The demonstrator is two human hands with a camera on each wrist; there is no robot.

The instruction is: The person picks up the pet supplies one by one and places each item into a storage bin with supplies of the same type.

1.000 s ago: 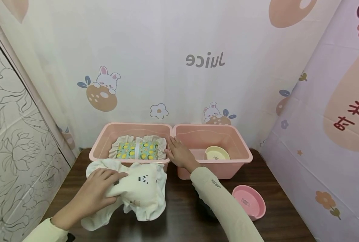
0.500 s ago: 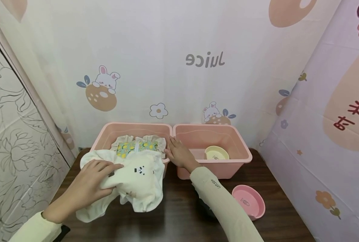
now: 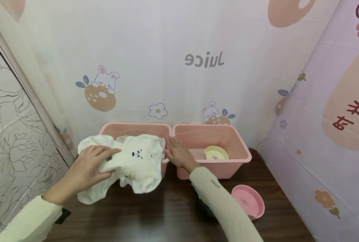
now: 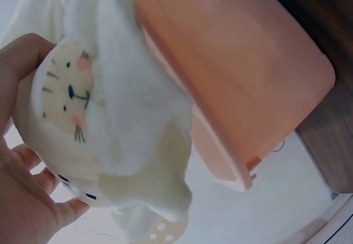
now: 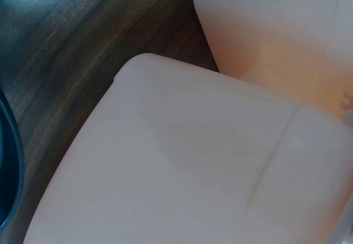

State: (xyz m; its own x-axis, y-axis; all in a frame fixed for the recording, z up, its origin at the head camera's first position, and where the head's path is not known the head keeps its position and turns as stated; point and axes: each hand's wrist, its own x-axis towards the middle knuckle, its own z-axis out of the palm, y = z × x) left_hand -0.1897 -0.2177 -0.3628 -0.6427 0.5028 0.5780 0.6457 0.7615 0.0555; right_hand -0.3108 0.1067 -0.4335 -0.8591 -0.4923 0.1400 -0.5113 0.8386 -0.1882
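My left hand (image 3: 91,164) grips a white plush cushion (image 3: 141,161) with a wavy edge and small printed animal faces. It hangs over the front of the left pink bin (image 3: 137,125), covering most of that bin's opening. In the left wrist view, thumb and fingers pinch the cushion (image 4: 132,100) beside the bin's outer wall (image 4: 237,51). Only bits of the pale frill of the lemon-print cushion show behind it. My right hand (image 3: 180,155) rests with extended fingers on the meeting rims of the left bin and the right pink bin (image 3: 203,170).
A pale yellow bowl (image 3: 216,153) sits inside the right bin. On the dark wooden table (image 3: 167,215) stands a pink bowl (image 3: 248,201) at the right. A dark bowl (image 5: 8,166) lies partly under my right forearm. Printed curtains surround the table.
My left hand has carried the white cushion up and forward over the left bin, covering the lemon-print cushion. My right hand stays at the bin rims.
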